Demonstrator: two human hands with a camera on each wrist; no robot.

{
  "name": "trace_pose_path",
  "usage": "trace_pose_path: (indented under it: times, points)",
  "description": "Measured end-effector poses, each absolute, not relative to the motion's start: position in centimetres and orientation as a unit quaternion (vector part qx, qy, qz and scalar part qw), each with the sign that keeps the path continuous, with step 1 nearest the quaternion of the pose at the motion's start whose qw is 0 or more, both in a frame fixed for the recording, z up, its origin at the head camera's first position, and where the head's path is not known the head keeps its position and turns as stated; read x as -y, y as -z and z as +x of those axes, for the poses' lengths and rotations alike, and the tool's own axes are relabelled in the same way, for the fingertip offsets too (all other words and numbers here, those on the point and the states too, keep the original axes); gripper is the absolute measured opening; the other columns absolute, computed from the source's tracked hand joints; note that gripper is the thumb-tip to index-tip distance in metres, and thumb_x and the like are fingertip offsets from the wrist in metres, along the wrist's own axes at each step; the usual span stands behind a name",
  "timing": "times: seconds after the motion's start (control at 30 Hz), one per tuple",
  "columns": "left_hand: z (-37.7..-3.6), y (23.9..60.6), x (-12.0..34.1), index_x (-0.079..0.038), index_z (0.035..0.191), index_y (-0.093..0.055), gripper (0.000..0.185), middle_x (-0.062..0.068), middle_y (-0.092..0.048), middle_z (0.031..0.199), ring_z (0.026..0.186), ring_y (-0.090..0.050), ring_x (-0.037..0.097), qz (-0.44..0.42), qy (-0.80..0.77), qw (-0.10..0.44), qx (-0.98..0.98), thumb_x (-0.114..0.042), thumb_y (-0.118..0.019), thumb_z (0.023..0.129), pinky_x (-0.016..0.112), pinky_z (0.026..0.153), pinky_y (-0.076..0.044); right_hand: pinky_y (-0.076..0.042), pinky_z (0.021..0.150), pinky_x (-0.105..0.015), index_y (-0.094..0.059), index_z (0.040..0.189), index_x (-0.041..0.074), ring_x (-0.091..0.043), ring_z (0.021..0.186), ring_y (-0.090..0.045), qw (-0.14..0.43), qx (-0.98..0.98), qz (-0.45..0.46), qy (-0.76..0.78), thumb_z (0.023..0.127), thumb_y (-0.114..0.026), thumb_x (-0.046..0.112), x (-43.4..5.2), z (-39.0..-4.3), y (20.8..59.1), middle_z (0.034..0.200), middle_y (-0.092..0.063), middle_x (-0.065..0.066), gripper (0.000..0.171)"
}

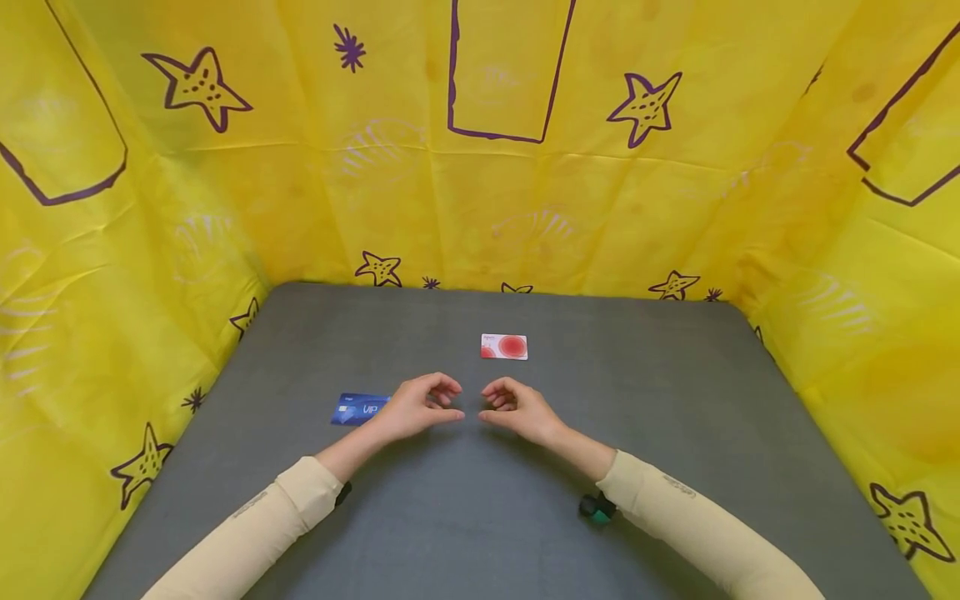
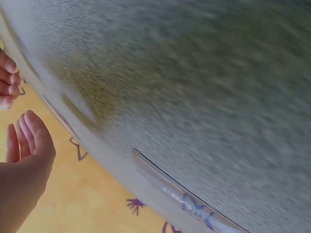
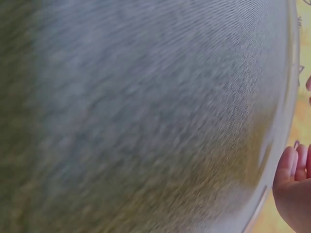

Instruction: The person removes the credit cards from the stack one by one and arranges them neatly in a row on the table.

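Observation:
My left hand (image 1: 418,407) and right hand (image 1: 525,411) face each other above the middle of the table, fingers loosely bent and a small gap between the fingertips. Neither holds anything. A blue card (image 1: 352,409) marked "VIP" lies left of my left hand, its right end covered by that hand in the head view. Beyond the hands, a white card (image 1: 504,347) with red circles lies flat. In the left wrist view the blue card (image 2: 182,194) shows at a steep slant, below and right of my left hand (image 2: 31,155). The right wrist view shows my right hand (image 3: 294,187) at its edge.
A grey cloth surface (image 1: 480,517) covers the table. Yellow curtains (image 1: 480,208) with starfish drawings enclose its back and both sides. Both forearms wear pale sleeves (image 1: 255,525), and a dark wrist camera (image 1: 597,507) hangs under the right wrist.

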State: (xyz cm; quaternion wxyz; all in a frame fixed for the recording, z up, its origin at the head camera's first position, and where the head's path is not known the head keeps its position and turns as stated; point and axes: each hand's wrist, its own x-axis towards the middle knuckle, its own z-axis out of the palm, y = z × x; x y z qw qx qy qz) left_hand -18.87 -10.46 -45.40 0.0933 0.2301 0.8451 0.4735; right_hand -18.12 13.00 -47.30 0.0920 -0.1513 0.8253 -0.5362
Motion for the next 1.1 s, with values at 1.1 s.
trace_pose_path:
  times: [1.1]
  points:
    - [-21.6,46.1,5.3,-0.003,0.109,-0.065,0.039,0.011,-0.068,0.104,0.088,-0.062,0.019,0.206,-0.455,0.076,-0.863,-0.016,-0.084,0.077,0.028,0.077,-0.049,-0.048,0.081,-0.029,-0.064,0.109,0.001,-0.024,0.092,-0.059,0.056,-0.854,-0.106,0.506,0.081,-0.079,0.01,-17.4,-20.3,47.6,0.101,-0.067,-0.01,0.034]
